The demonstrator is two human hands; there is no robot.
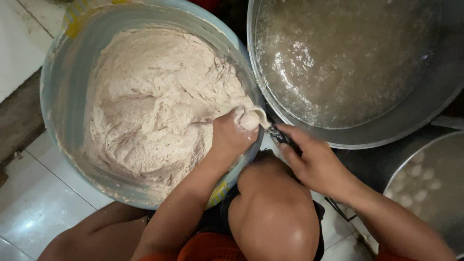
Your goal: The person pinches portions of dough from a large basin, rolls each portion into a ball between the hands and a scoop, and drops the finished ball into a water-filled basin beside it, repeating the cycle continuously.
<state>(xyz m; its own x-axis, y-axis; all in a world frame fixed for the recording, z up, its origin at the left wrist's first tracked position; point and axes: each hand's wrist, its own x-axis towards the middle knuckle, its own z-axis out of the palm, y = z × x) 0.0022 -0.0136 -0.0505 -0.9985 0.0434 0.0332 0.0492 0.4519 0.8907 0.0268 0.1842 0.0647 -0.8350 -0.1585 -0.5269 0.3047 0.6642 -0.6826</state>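
- White floor tiles (34, 203) lie under me where I crouch, my knee (273, 212) up between my arms, with a big blue tub (63, 82) in front and a wide metal pan (425, 111) of cloudy water (338, 53) beside it.
- My left hand (232, 137) is closed into a loose fist at the near rim of the tub, squeezing a small ball of paste (249, 121) out at the top between thumb and forefinger.
- My right hand (314, 162) is wrapped around the dark handle of a spoon (270, 128), fingers curled shut on it.
- That spoon's bowl touches the ball right at my left fist; its long axis runs from the bowl at upper left down to the handle at lower right, bowl end pointing toward the tub.
- As for progress, I judge it early to midway: the paste (154, 96) fills most of the tub, a thick pinkish-beige heap, so a lot is left.
- Another pan (425, 188) at lower right holds several pale round balls (415, 170) in liquid, which I take as the part already done.
- I cannot see any balls in the cloudy water of the wide pan.
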